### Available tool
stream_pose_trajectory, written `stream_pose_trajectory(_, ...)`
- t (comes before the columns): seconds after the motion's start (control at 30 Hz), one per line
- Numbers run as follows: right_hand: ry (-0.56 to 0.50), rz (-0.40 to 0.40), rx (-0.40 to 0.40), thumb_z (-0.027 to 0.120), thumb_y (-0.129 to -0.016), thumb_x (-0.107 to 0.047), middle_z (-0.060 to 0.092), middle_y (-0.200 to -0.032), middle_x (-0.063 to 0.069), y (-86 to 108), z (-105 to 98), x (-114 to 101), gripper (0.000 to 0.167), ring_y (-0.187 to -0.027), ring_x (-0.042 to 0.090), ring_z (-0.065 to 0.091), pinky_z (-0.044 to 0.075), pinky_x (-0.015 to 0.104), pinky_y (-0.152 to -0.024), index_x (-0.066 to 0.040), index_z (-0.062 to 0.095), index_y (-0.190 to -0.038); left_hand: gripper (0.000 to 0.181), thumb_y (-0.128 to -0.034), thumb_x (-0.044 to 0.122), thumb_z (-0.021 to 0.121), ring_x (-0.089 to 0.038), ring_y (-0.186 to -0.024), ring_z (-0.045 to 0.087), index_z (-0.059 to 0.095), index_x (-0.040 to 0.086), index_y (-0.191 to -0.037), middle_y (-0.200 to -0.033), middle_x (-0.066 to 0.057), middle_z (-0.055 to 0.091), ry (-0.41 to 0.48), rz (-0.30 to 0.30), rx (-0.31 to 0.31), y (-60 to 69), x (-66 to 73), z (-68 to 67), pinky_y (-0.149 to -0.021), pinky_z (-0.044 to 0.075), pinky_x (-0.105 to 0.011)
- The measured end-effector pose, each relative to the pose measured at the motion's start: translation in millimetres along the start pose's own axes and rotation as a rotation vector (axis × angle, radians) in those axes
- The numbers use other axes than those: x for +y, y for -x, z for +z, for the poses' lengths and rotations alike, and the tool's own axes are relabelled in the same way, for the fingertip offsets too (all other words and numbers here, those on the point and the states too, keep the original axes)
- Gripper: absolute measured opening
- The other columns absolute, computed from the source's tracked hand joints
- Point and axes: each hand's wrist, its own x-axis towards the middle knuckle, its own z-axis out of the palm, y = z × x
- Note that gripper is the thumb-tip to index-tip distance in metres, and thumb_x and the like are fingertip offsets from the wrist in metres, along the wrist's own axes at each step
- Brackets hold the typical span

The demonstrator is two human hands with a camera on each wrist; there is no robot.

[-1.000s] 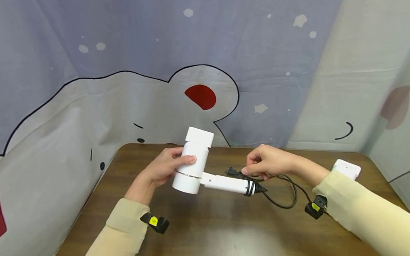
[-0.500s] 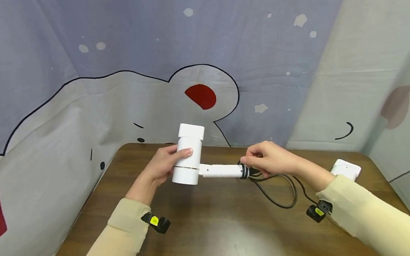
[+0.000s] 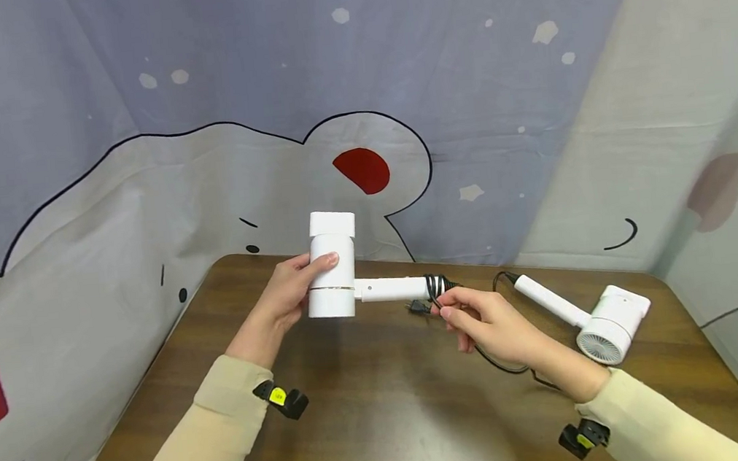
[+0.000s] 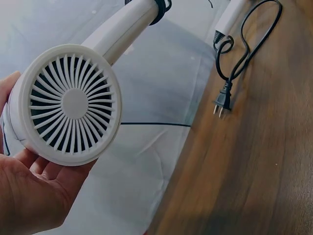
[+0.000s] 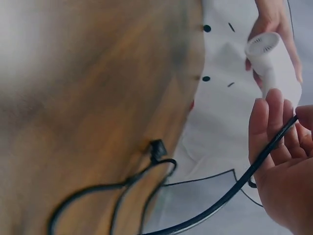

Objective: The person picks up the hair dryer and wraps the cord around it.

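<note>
My left hand grips the barrel of a white hair dryer above the table, thumb across its front. In the left wrist view its round slotted grille faces the camera. The handle points right, with black cord wound around its end. My right hand pinches a length of that cord between thumb and finger, just beside the handle's end. The right wrist view shows the pinched cord running across the fingers. Part of the cord is hidden behind the right hand.
A second white hair dryer lies at the right of the wooden table. A black two-prong plug with looped cord rests on the tabletop. Behind the table hangs a printed curtain.
The held hair dryer has risen slightly and its handle has turned level. My right hand has dipped, lifted, then come down in front of the handle's end, uncovering the second hair dryer.
</note>
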Motion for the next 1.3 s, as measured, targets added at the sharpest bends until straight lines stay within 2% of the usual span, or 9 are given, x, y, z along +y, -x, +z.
stream_pose_trajectory(0.1,-0.032,-0.016,0.012,0.055,-0.111,-0.006,0.07,-0.092,0.011,6.4,9.9,7.8,0.02,-0.064,0.014,0.067,0.061,0.035,-0.059,0.004,0.07,-0.12,0.057,-0.1,0.031,0.075,-0.026,-0.097,0.071,0.061,-0.004,-0.143,-0.121,-0.02,0.07,0.038,0.016,0.001,-0.3,-0.1,0.8,-0.082,0.06,-0.041)
stream_pose_trajectory(0.23,-0.066,-0.017,-0.009,0.051,-0.113,-0.008,0.068,-0.09,0.014,12.9,23.2,20.7,0.023,-0.068,0.017,0.068,0.062,0.037,-0.061,0.001,0.07,-0.121,0.055,-0.0998,0.028,0.074,-0.023,-0.093,0.07,0.06,-0.006,-0.142,-0.111,-0.014,0.071,0.089,0.025,0.005,1.9,-2.1,1.3,-0.08,0.059,-0.038)
stream_pose_trajectory(0.43,-0.119,0.02,-0.013,0.051,-0.113,-0.01,0.069,-0.091,0.009,17.0,36.2,33.6,0.025,-0.069,0.02,0.069,0.062,0.038,-0.061,0.001,0.07,-0.124,0.055,-0.0998,0.026,0.073,-0.022,-0.092,0.07,0.059,-0.007,-0.141,-0.108,-0.01,0.071,0.112,0.023,0.0,7.0,-5.5,1.9,-0.079,0.059,-0.038)
stream_pose_trajectory(0.67,-0.263,0.151,-0.09,0.053,-0.113,-0.016,0.071,-0.102,0.015,14.8,37.9,47.4,0.031,-0.074,0.019,0.069,0.063,0.038,-0.063,0.004,0.069,-0.131,0.053,-0.0998,0.024,0.073,-0.022,-0.092,0.07,0.059,-0.008,-0.139,-0.107,-0.01,0.071,0.116,0.037,-0.012,9.8,-5.0,3.4,-0.079,0.059,-0.038)
stream_pose_trajectory(0.83,-0.348,0.215,-0.131,0.054,-0.113,-0.018,0.07,-0.103,0.021,15.7,36.5,61.3,0.037,-0.069,0.01,0.064,0.057,0.027,-0.057,0.013,0.065,-0.131,0.052,-0.0997,0.023,0.071,-0.021,-0.091,0.07,0.059,-0.009,-0.139,-0.104,-0.008,0.071,0.121,0.048,-0.021,12.7,-4.0,3.6,-0.08,0.058,-0.037)
stream_pose_trajectory(1.03,-0.425,0.276,-0.167,0.056,-0.113,-0.023,0.071,-0.099,0.013,16.0,36.5,72.7,0.044,-0.065,0.007,0.059,0.048,0.02,-0.053,0.017,0.06,-0.132,0.053,-0.1003,0.024,0.071,-0.021,-0.093,0.069,0.058,-0.008,-0.14,-0.107,-0.009,0.071,0.11,0.051,-0.039,15.4,-1.6,4.6,-0.081,0.058,-0.037)
stream_pose_trajectory(1.3,-0.493,0.306,-0.19,0.053,-0.114,-0.022,0.069,-0.095,0.001,12.8,34.9,82.5,0.048,-0.064,0.005,0.058,0.048,0.019,-0.053,0.02,0.056,-0.136,0.053,-0.1007,0.024,0.07,-0.021,-0.094,0.069,0.057,-0.009,-0.141,-0.106,-0.009,0.071,0.119,0.061,-0.058,18.5,-0.5,6.8,-0.082,0.057,-0.037)
